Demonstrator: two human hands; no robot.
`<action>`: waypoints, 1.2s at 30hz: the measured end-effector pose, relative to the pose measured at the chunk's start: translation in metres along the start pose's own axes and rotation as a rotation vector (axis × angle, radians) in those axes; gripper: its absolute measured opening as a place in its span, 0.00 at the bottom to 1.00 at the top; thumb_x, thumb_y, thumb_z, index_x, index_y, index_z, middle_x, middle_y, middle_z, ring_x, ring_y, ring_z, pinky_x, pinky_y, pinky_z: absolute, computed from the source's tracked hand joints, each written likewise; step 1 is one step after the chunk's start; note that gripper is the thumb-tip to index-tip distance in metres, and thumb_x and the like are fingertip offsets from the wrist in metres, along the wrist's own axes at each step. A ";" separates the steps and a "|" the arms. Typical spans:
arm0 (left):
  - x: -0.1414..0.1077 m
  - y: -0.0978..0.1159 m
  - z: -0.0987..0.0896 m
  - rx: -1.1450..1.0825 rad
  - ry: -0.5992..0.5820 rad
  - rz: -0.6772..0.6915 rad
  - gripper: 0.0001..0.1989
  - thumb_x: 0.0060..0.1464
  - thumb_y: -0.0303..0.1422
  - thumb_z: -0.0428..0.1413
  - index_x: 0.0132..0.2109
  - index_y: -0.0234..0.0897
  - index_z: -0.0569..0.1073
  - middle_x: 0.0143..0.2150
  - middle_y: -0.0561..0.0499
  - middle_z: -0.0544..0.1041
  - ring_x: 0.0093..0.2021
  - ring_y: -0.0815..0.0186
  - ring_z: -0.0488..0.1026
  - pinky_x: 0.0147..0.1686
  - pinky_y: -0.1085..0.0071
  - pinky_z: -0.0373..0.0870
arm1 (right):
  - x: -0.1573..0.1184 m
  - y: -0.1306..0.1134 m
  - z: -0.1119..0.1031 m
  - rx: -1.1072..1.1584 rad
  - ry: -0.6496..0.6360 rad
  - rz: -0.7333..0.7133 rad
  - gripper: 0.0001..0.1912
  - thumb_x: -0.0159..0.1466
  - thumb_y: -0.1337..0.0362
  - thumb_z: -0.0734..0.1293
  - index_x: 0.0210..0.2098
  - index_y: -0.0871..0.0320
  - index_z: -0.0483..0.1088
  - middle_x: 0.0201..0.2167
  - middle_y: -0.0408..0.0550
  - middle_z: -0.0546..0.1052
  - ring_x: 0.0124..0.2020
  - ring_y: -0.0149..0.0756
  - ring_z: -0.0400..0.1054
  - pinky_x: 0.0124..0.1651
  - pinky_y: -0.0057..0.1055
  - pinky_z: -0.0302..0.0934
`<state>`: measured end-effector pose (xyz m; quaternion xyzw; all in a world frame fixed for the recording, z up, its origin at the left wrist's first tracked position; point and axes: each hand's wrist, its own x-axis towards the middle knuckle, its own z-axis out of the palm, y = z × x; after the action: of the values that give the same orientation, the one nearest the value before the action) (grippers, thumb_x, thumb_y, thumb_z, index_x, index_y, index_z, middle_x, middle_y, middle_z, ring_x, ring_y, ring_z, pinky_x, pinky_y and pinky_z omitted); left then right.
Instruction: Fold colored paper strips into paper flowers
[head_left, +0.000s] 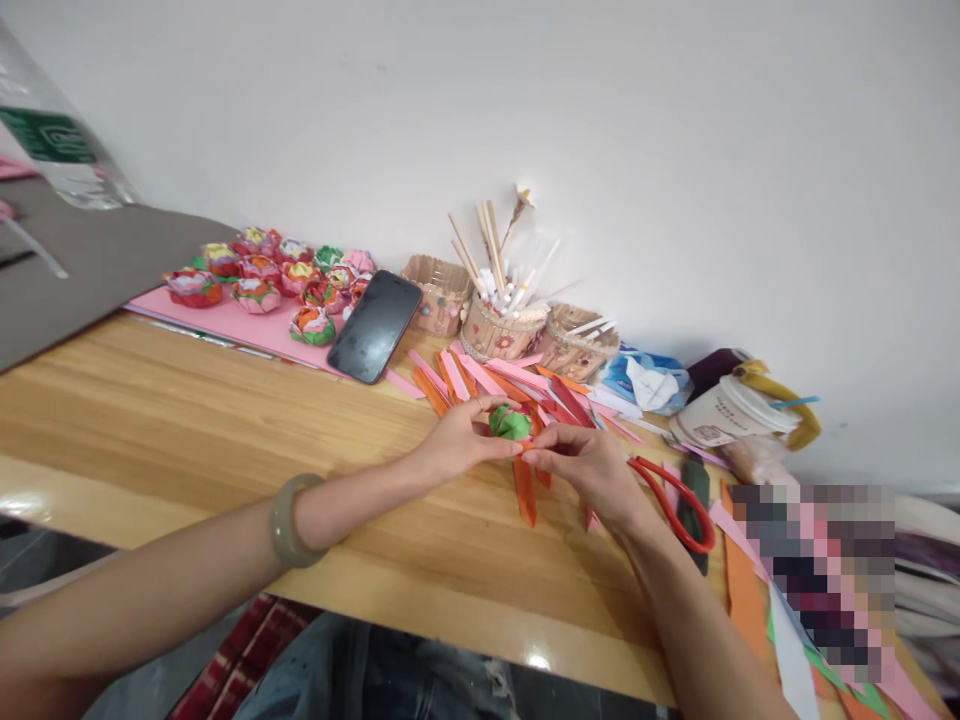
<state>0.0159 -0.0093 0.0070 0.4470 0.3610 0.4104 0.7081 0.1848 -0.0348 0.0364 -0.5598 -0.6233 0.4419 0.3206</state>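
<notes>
Grip of the left hand (465, 435): narrow, thumb and fingers curved around a small green paper flower (510, 422), a rounded, cupped form with folded, overlapping petals. Grip of the right hand (585, 460): narrow, the fingertips pinching an orange paper edge (528, 447) at the lower right side of the same flower. The flower thus lies between the two grips, within the left one and touching the right, above the wooden surface (300, 430), which is smooth, glossy and straight-grained.

Just beyond both grips: a loose heap of paper strips (495, 375), flat, narrow and creased, in pink, orange and red; some orange strips extend below the flower, toward the wearer. Farther beyond: three small baskets with a wood-like texture and floral decoration; the middle basket (501, 333) bears slender wooden sticks (489, 240) and white rods.

Beyond and to the left of the grips: a flat, dark, glossy phone (375, 326), near a pink sheet (225, 315) that carries a group of layered, multicoloured paper flowers (259, 268). To the right of the right grip: the looped red handles (679, 510) of a tool, near a dark green object too unclear to identify. Beyond these, to the right: a blue soft packet (646, 378) and a tilted, lidded white cup (731, 412).
</notes>
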 end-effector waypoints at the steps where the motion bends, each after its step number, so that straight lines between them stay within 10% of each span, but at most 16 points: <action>1: 0.000 0.000 0.000 0.000 -0.002 0.003 0.27 0.32 0.24 0.64 0.45 0.35 0.71 0.40 0.50 0.74 0.36 0.67 0.71 0.40 0.66 0.66 | 0.000 -0.002 0.001 -0.003 -0.005 0.004 0.18 0.46 0.51 0.73 0.20 0.61 0.71 0.17 0.41 0.68 0.20 0.28 0.59 0.24 0.27 0.54; 18: -0.001 0.001 -0.002 -0.179 0.017 -0.030 0.21 0.37 0.25 0.63 0.42 0.35 0.70 0.37 0.51 0.74 0.35 0.68 0.72 0.39 0.66 0.68 | -0.004 -0.002 0.009 0.072 0.193 -0.061 0.13 0.50 0.56 0.72 0.29 0.59 0.76 0.27 0.47 0.78 0.27 0.35 0.70 0.31 0.30 0.63; 23: -0.002 0.004 -0.002 -0.353 -0.015 -0.012 0.15 0.40 0.25 0.63 0.38 0.33 0.70 0.37 0.50 0.75 0.36 0.68 0.73 0.39 0.69 0.70 | -0.009 0.002 0.013 -0.140 0.405 -0.346 0.08 0.59 0.63 0.66 0.36 0.56 0.76 0.34 0.49 0.78 0.35 0.37 0.72 0.38 0.33 0.66; 30: -0.001 0.004 -0.002 -0.512 -0.027 0.029 0.08 0.44 0.22 0.60 0.35 0.32 0.70 0.32 0.52 0.75 0.33 0.72 0.73 0.37 0.75 0.71 | -0.016 0.009 0.028 -0.659 0.368 -0.867 0.24 0.61 0.75 0.62 0.55 0.52 0.65 0.35 0.51 0.73 0.34 0.36 0.68 0.34 0.32 0.65; 36: -0.002 0.004 -0.004 -0.546 -0.083 -0.005 0.07 0.48 0.21 0.57 0.36 0.31 0.71 0.33 0.51 0.75 0.34 0.71 0.74 0.40 0.72 0.71 | -0.015 0.009 0.027 -0.597 0.417 -0.784 0.26 0.62 0.75 0.61 0.58 0.52 0.61 0.35 0.51 0.70 0.35 0.36 0.67 0.35 0.32 0.65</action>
<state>0.0107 -0.0086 0.0098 0.2552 0.2086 0.4721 0.8176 0.1669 -0.0548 0.0186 -0.4277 -0.8074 -0.0281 0.4055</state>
